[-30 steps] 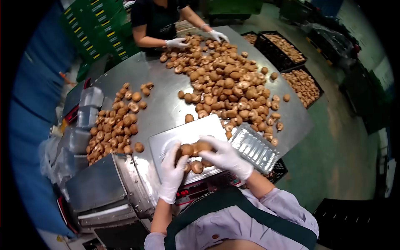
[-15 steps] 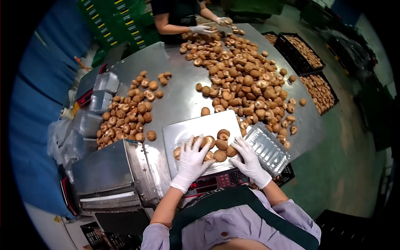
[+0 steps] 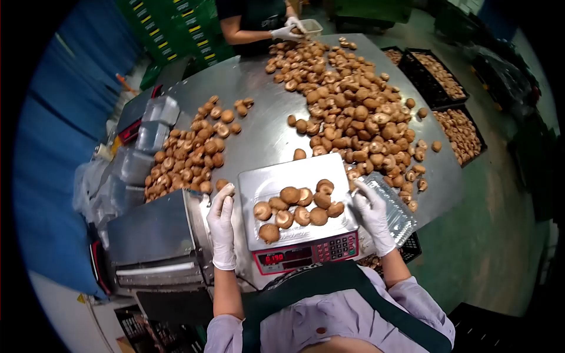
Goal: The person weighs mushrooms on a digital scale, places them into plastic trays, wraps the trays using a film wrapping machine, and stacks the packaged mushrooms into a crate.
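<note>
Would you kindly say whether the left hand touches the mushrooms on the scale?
Apart: the head view shows bare scale plate between the left hand and those mushrooms.

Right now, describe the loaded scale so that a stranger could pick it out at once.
Find the big metal table; on its near side, the wearer's gloved left hand and right hand flank the scale. Mushrooms lie on its silver plate. Unlike the clear tray beside it, it has a red-edged front panel with a keypad and lit red digits.
</note>
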### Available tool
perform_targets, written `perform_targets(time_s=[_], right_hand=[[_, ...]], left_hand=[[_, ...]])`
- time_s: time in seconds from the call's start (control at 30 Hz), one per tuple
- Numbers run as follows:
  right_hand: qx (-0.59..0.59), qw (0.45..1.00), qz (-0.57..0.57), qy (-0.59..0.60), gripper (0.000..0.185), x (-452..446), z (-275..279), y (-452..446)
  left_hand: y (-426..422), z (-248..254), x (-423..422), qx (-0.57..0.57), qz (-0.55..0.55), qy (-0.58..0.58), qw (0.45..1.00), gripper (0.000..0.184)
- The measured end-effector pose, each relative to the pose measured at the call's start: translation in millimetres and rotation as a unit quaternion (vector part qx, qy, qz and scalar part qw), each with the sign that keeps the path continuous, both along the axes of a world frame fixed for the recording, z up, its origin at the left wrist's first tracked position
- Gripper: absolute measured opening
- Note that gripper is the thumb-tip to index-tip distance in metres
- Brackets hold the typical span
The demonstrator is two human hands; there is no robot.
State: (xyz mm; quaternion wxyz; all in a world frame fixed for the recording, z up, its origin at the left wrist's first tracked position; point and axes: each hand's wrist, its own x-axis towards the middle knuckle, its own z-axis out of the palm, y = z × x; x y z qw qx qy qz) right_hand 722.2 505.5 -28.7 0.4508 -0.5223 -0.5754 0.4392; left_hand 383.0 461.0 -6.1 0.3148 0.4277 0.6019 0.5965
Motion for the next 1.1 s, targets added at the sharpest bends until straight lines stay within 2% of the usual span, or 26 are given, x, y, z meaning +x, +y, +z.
perform_targets(time_s=[0.03,0.07,0.13,0.2,0.3,0.43,0.47,0.57,0.67,0.7,0.8,0.87,0.9,0.97,1.0,1.03,1.1], right_hand=[[0.004,1.0,-0.001,0.01,0.033,2,-11,1],[-0.001,0.996,-0.01,0.086,0.033,-6,-6,-1],[-0.003,0.998,-0.002,0.062,0.032,-1,-22,5],[0.033,0.999,0.002,-0.007,0.031,-3,-13,7],[0.008,0.999,0.006,-0.033,0.03,-7,-11,6],[0.0,1.0,0.002,0.011,0.03,-11,-17,8],[-0.004,0.999,0.0,0.046,0.029,-12,-20,7],[-0.014,0.999,-0.005,0.037,0.03,-11,-22,7],[-0.008,1.0,-0.012,-0.006,0.029,-14,-14,5],[-0.005,1.0,-0.014,-0.005,0.029,-15,-15,4],[0.011,1.0,-0.013,-0.008,0.026,-17,-16,5],[0.023,0.999,-0.01,-0.038,0.025,-15,-13,4],[0.025,0.999,-0.007,-0.044,0.024,-14,-17,5],[0.007,1.0,-0.014,0.016,0.023,-15,-23,6],[-0.003,1.0,-0.014,0.025,0.023,-16,-23,6],[-0.013,0.999,-0.017,0.032,0.023,-15,-22,5],[0.024,0.999,-0.003,-0.043,0.023,-16,-8,4]], left_hand=[[-7,2,-6,-0.017,0.016,0.024,0.999,0.026],[-14,2,-12,-0.021,0.02,0.011,1.0,0.026],[-26,0,-21,-0.014,0.014,0.018,1.0,0.026],[-37,-6,-25,-0.017,0.017,0.026,0.999,0.027],[-48,-2,-22,-0.047,0.014,0.08,0.996,0.026],[-55,-3,-12,-0.091,0.006,0.126,0.988,0.029],[-55,0,-8,-0.114,-0.004,0.138,0.984,0.032],[-56,15,12,-0.178,-0.092,0.184,0.962,0.045],[-57,6,25,-0.128,-0.177,0.323,0.921,0.051],[-59,6,31,-0.157,-0.17,0.339,0.912,0.05],[-60,-2,36,-0.151,-0.162,0.35,0.91,0.048],[-61,1,32,-0.181,-0.15,0.272,0.933,0.046],[-61,-2,28,-0.183,-0.142,0.275,0.933,0.046],[-61,-15,26,0.005,-0.096,0.273,0.957,0.048],[-61,-19,31,0.012,-0.073,0.216,0.974,0.049],[-62,-24,31,0.013,-0.072,0.215,0.974,0.049],[-62,-28,33,0.033,-0.106,0.385,0.916,0.047]])
